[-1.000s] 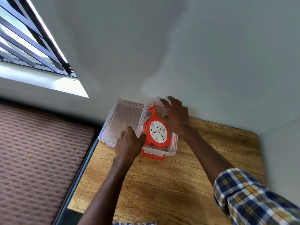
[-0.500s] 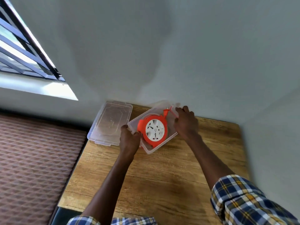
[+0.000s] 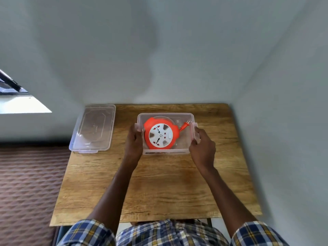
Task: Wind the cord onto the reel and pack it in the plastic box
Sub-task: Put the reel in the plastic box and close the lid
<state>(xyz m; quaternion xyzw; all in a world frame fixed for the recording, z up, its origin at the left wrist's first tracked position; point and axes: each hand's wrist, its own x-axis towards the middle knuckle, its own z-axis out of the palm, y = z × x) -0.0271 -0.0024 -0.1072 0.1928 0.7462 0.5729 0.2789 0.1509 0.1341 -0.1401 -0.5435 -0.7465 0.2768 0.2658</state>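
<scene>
An orange cord reel (image 3: 160, 136) with a white socket face lies flat inside a clear plastic box (image 3: 166, 152) at the middle back of the wooden table. Its orange plug (image 3: 184, 125) pokes out toward the box's right end, with the cord wound in. My left hand (image 3: 134, 142) grips the box's left end at the handle. On the other end, my right hand (image 3: 202, 145) holds the right handle. The box sits square to me, open on top.
The clear lid (image 3: 93, 128) lies flat at the table's back left corner, apart from the box. The wooden table (image 3: 159, 189) stands against grey walls at the back and right. A patterned brown surface (image 3: 26, 183) lies to the left, below a window sill.
Both hands turned the box from a slanted position and brought it to the table's middle, away from the lid. My view shifted down and to the right.
</scene>
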